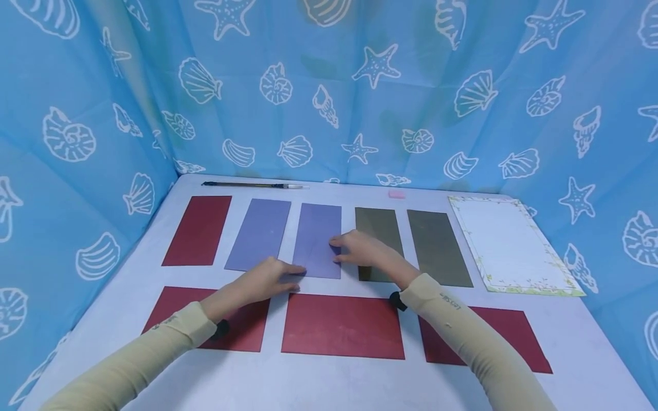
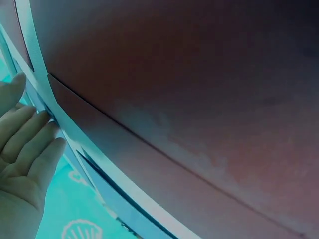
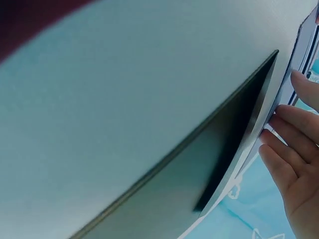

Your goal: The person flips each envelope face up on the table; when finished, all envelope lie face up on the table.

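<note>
Sleeves [image 1: 462, 328], purp cards [image 1: 316, 234], wht tbl [image 1: 334, 383], curtain [image 1: 329, 51]

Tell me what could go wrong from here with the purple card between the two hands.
The left hand is at the lower left corner of the right purple card, the right hand at its right edge. Uneven pressure could turn it askew.
A leftward push might run it into the left purple card, just across a narrow gap.
The right hand reaches over the left olive card and might brush it out of line.
</note>
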A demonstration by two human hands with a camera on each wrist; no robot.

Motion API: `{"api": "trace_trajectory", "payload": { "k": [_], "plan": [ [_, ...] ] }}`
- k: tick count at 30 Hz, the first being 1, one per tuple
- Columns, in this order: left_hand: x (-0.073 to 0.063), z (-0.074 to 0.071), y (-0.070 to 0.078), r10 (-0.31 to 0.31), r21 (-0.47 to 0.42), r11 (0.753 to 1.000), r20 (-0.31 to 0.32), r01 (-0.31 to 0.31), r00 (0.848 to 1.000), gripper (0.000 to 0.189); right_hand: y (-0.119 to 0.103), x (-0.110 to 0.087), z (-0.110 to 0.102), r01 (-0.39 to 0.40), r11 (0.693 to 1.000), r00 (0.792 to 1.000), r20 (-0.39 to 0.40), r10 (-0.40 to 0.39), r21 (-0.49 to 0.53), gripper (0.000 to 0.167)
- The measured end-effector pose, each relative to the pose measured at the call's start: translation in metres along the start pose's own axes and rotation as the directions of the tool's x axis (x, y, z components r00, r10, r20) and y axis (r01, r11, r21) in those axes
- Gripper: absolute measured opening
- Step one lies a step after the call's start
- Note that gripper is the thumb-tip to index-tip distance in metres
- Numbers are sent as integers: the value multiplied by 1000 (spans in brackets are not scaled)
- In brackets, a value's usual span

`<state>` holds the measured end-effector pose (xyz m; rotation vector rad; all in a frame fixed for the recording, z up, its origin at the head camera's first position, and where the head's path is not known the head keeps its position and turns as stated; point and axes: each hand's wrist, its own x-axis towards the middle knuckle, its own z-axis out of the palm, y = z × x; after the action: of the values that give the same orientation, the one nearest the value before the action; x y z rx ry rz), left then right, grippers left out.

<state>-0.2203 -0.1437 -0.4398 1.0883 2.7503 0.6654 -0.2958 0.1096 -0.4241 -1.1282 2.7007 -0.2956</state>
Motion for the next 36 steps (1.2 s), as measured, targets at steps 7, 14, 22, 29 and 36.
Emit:
{"api": "trace_trajectory", "payload": {
  "k": [7, 14, 22, 29, 36],
  "plan": [
    [-13, -9, -9, -22, -124, 992, -5, 22, 1000, 46, 10, 0, 2, 28, 997, 999, -19, -27, 76, 50],
    [-51, -32, -26, -124, -128, 985, -44, 118, 991, 49, 17, 7, -3, 54, 982, 998, -44, -46, 183, 49],
    [-83, -47, -50, -177, -59, 983, -76, 173, 981, 52, 0, 35, -8, 107, 969, 994, -50, -99, 223, 48],
    [-89, -50, -68, -176, -36, 984, -127, 172, 976, 55, -25, 63, 0, 78, 964, 996, -63, -64, 253, 48],
    [-80, -50, -79, -192, 18, 980, -129, 196, 973, 60, -50, 89, 13, 109, 977, 993, -66, -98, 185, 51]
  ]
}}
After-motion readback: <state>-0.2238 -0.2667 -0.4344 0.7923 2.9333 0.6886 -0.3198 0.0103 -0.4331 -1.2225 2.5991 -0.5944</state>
